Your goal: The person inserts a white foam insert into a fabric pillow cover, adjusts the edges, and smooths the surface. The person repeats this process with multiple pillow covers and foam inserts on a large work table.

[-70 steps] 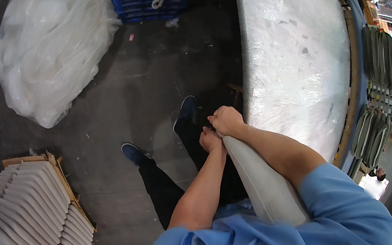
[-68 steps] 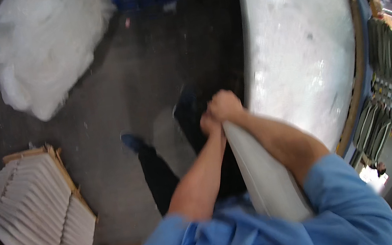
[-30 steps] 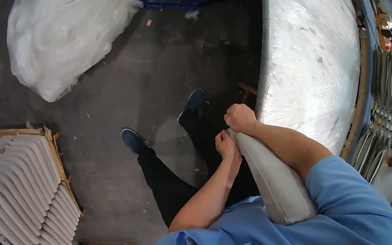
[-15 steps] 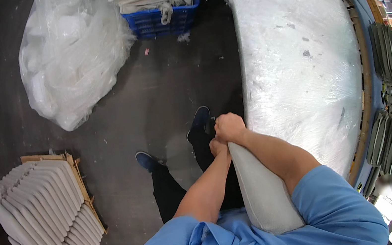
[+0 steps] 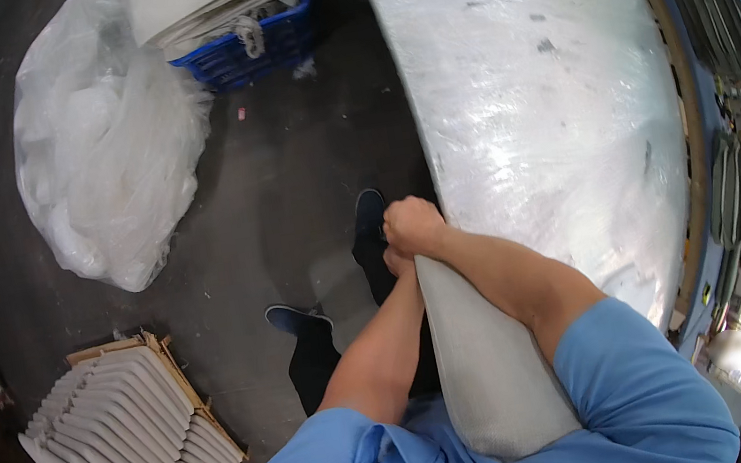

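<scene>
A long grey fabric-covered cushion (image 5: 492, 356) is tucked between my right arm and my body, its narrow end up at my hands. My right hand (image 5: 414, 223) is closed in a fist at that end. Just below it, my left hand (image 5: 400, 260) is closed too, partly covered by the right one. Both appear to grip the cushion's far end; their fingertips and the exact hold are hidden. The hands are close to the edge of a large surface covered in shiny clear plastic (image 5: 546, 131) on the right.
On the left, light grey padded panels (image 5: 123, 427) stand in rows by a cardboard edge (image 5: 177, 372). Farther off are a bulging clear plastic bag (image 5: 109, 155) and a blue crate (image 5: 246, 55) under white sheets (image 5: 196, 0). Dark green-grey panels (image 5: 715, 22) hang at far right.
My view has turned to the right, so the bag, crate and plastic-covered surface sit farther left. Both hands stay together at the cushion's end.
</scene>
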Tool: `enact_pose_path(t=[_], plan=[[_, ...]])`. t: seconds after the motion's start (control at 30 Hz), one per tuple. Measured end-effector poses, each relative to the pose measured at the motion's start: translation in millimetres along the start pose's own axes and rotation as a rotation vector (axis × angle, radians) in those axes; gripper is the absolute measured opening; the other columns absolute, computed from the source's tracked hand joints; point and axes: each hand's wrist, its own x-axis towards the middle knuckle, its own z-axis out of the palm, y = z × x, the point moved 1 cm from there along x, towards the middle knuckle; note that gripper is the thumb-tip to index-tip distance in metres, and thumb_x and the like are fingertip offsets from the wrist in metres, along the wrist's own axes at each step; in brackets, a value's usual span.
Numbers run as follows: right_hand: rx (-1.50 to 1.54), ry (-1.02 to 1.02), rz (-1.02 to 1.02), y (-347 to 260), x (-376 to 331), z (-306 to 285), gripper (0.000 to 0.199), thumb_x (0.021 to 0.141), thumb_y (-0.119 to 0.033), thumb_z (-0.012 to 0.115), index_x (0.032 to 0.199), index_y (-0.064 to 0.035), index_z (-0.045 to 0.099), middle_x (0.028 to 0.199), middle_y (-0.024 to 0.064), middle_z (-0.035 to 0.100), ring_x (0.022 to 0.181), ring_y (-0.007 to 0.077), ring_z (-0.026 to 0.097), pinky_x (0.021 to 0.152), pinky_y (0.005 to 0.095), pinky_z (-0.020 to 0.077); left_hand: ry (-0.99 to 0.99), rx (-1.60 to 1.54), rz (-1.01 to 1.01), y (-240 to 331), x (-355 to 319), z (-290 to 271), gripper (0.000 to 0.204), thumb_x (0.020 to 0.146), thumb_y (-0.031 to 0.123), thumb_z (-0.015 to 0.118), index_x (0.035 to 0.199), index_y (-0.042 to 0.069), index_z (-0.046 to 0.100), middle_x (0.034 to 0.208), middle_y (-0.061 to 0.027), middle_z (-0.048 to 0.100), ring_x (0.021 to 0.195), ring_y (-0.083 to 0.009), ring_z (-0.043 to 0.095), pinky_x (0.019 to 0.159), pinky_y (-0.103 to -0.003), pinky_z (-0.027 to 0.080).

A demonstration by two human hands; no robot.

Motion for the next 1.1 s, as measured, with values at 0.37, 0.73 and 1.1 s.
enact_pose_path(t=[0.37,0.73,1.1], plan=[[0.152,0.020,0.075,17,11,-20,0.024,0.090,-0.025,0.064,0.085,-0.0046,0.077,0.090,0.0226,0.075,0.089,0.0414,0.073,0.087,0.0496,0.0586,-0.036,0.226,0.070,52,1,23,0.061,0.104,0.051,0.058,0.148,0.011,0.046,0.140,-0.0113,0.056,0.125,-0.0292,0.057,0.101,-0.046,0.050],[0.235,0.242,-0.269,11,3,-72,0.031,0.096,-0.037,0.063,0.093,-0.0077,0.075,0.094,0.0178,0.075,0.089,0.0386,0.072,0.080,0.0502,0.0563,-0.582,0.309,-0.128,133,-193,-25,0.086,0.103,0.039,0.063,0.165,0.012,0.011,0.159,-0.0188,0.040,0.140,-0.0338,0.048,0.113,-0.050,0.044],[0.154,0.095,0.326,202,-317,-242,0.051,0.091,-0.047,0.070,0.117,-0.0039,0.073,0.116,0.0200,0.073,0.109,0.0390,0.067,0.093,0.0464,0.0530,-0.732,0.492,-0.083,154,-254,-35,0.076,0.103,0.021,0.057,0.165,0.007,0.015,0.161,-0.0184,0.037,0.142,-0.0313,0.047,0.113,-0.045,0.046]])
